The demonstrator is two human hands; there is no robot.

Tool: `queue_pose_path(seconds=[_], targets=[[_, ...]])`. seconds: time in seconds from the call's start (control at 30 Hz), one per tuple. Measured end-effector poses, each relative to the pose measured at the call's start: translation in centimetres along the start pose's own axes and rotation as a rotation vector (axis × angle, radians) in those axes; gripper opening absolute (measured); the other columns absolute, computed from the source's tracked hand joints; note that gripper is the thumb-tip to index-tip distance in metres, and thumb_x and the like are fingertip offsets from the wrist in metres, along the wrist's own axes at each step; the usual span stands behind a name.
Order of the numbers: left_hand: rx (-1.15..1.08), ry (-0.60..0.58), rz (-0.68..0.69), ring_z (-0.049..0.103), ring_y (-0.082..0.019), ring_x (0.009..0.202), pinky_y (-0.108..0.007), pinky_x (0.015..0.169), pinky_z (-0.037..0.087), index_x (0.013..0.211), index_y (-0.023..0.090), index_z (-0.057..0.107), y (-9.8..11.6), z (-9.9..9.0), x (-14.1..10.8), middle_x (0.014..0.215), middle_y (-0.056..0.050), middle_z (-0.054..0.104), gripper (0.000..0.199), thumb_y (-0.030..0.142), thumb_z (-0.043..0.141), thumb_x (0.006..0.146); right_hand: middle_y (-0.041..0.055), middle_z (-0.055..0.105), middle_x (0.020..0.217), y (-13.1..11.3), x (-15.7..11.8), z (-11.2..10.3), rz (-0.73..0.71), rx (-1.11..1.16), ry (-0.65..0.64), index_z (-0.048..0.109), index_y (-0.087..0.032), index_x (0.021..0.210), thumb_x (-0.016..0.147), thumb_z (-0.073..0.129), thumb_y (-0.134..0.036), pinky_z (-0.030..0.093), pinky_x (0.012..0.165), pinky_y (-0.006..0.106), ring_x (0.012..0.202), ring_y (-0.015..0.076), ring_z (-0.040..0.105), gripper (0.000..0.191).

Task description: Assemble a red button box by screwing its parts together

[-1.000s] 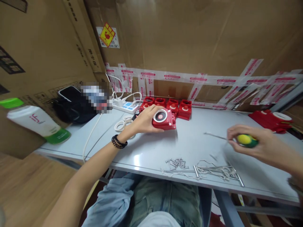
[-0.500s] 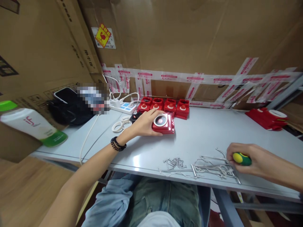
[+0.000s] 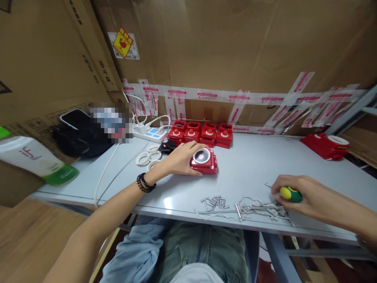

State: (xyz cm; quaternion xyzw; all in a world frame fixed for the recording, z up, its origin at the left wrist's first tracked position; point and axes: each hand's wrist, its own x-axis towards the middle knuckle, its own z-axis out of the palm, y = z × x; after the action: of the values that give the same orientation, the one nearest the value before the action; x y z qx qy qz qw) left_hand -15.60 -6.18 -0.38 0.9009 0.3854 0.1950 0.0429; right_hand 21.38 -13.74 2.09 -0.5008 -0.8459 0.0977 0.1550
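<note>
My left hand [image 3: 185, 158] is closed around the side of a red box [image 3: 210, 167] with a white ring and a dark round window on its top. The box rests on the table. At the right, my right hand [image 3: 300, 192] grips a screwdriver by its green and yellow handle [image 3: 290, 194]. A thin metal tip shows past those fingers; I cannot tell whether it is the shaft. Beneath and left of this hand lie thin metal rods [image 3: 256, 208] tangled with string. Beside them is a small heap of screws [image 3: 215, 202].
Several red boxes [image 3: 193, 133] with round knobs stand in a row at the back. White rings [image 3: 143, 158] and a power strip [image 3: 151, 133] lie left of them. Red parts [image 3: 324, 146] sit at the far right, a bottle [image 3: 32, 159] at the left. Cardboard [image 3: 212, 51] walls the back.
My left hand has drawn the red box slightly towards me, farther from the row. My right hand has shifted a little left with the screwdriver. The whole view has shifted slightly.
</note>
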Motion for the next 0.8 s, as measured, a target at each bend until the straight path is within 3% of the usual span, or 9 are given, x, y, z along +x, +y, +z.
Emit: queue_pose_path(seconds=[0.07,0.2,0.23,0.33,0.47,0.8], targets=[[-0.028,-0.022,0.003,0.058,-0.034,0.114,-0.048,0.093,0.047,0.140,0.022,0.041,0.5,0.1,0.0,0.128,-0.014,0.057,0.090,0.057,0.079,0.066,0.0003,0.070,0.072,-1.5,1.1,-0.7,-0.109,0.041,0.043,0.069,-0.028,0.077,0.078,0.067,-0.035,0.050,0.058,0.030,0.059,0.0169,0.061,0.007],[-0.097,-0.031,0.039,0.060,-0.034,0.113,-0.048,0.094,0.047,0.141,0.023,0.041,1.6,0.7,0.1,0.129,-0.014,0.059,0.092,0.061,0.078,0.066,-0.0005,0.063,0.058,-4.9,4.3,-1.9,-0.091,0.193,0.486,0.064,-0.024,0.067,0.082,0.066,-0.045,0.043,0.049,0.029,0.050,0.0141,0.055,0.026],[-0.105,-0.033,0.040,0.060,-0.035,0.114,-0.048,0.095,0.047,0.141,0.023,0.041,1.9,0.9,0.1,0.130,-0.014,0.059,0.092,0.061,0.078,0.066,0.0002,0.063,0.058,-5.7,5.2,-2.1,-0.082,0.273,0.517,0.063,-0.024,0.063,0.084,0.063,-0.046,0.043,0.048,0.029,0.049,0.0137,0.056,0.031],[-0.114,-0.036,0.014,0.059,-0.037,0.118,-0.052,0.098,0.046,0.142,0.022,0.041,2.6,1.4,0.2,0.131,-0.017,0.060,0.093,0.062,0.077,0.066,0.0008,0.060,0.054,-7.6,8.0,-2.0,-0.111,0.504,0.569,0.062,-0.022,0.058,0.087,0.057,-0.046,0.042,0.045,0.028,0.047,0.0129,0.054,0.038],[-0.254,-0.003,0.015,0.063,-0.032,0.114,-0.047,0.098,0.049,0.140,0.020,0.043,3.1,1.7,0.2,0.130,-0.014,0.063,0.081,0.058,0.073,0.074,-0.0029,0.048,0.048,-9.0,10.4,-1.0,-0.097,0.567,0.567,0.057,-0.022,0.054,0.083,0.060,-0.041,0.032,0.039,0.026,0.041,0.0090,0.042,0.035],[-0.343,0.031,0.036,0.066,-0.030,0.110,-0.044,0.096,0.052,0.136,0.020,0.047,2.9,1.9,0.3,0.126,-0.012,0.066,0.076,0.055,0.073,0.074,-0.0025,0.047,0.046,-9.3,11.1,0.7,-0.041,0.577,0.571,0.050,-0.025,0.052,0.081,0.059,-0.033,0.033,0.040,0.027,0.042,0.0108,0.041,0.031]])
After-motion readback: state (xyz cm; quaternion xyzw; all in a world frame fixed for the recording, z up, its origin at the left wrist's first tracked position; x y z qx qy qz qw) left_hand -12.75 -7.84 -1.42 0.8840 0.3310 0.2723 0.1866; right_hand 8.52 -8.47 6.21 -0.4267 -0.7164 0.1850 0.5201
